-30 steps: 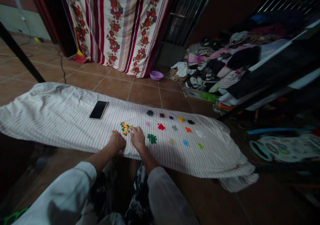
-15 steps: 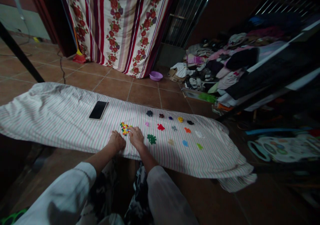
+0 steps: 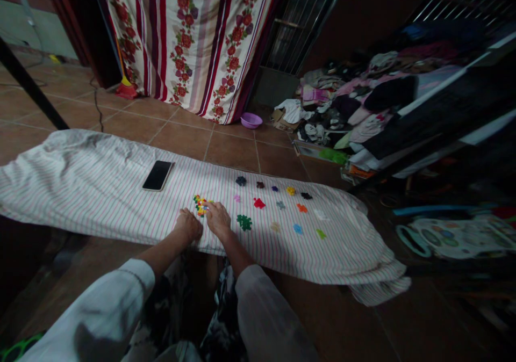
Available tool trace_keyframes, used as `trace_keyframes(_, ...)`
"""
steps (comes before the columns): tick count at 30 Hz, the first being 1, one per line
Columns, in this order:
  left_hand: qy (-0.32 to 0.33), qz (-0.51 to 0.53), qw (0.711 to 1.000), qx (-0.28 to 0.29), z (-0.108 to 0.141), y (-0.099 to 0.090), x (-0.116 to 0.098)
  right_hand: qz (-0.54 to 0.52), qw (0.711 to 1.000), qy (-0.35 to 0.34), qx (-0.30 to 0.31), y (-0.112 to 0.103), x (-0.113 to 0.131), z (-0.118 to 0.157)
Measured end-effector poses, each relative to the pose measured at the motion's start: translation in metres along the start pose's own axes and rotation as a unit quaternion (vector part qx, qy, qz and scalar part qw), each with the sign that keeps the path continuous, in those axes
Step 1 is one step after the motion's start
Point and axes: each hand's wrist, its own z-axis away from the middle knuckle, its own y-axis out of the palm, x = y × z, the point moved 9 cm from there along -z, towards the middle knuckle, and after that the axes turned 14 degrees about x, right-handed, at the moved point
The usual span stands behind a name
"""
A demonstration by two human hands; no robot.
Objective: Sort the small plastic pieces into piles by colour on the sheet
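Observation:
A small cluster of yellow, red, green and white pieces [image 3: 200, 205] lies on the striped cloth [image 3: 113, 190]. My right hand [image 3: 218, 219] touches its right side with the fingertips; anything between them is too small to make out. Just below and left of the cluster rests my left hand [image 3: 188, 225], its fingers curled in and their tips hidden. To the right are small piles sorted by colour, among them green pieces [image 3: 244, 222], red pieces [image 3: 259, 203], yellow pieces [image 3: 291, 190] and orange pieces [image 3: 302, 208].
A dark-screened phone [image 3: 158, 175] lies on the cloth at the left. Beyond it stand a floral curtain [image 3: 185, 45] and a purple basin [image 3: 251, 120] on the floor. Clothes [image 3: 363, 93] are heaped at the right.
My right hand has shifted very slightly left over the cluster. The left hand stays almost where it was, and the view has tilted a little.

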Motion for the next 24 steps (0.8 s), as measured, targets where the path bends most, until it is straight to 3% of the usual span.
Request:
trace_keyframes(16, -0.001, -0.012, 1.0, 0.027, 0.002, 0.0, -0.001, 0.033, 0.999, 0.015, 0.024, -0.008, 0.01, -0.02)
trace_keyframes(24, -0.004, -0.008, 1.0, 0.024, 0.001, -0.002, -0.001, -0.016, 0.999, 0.035, 0.027, -0.006, 0.012, -0.034)
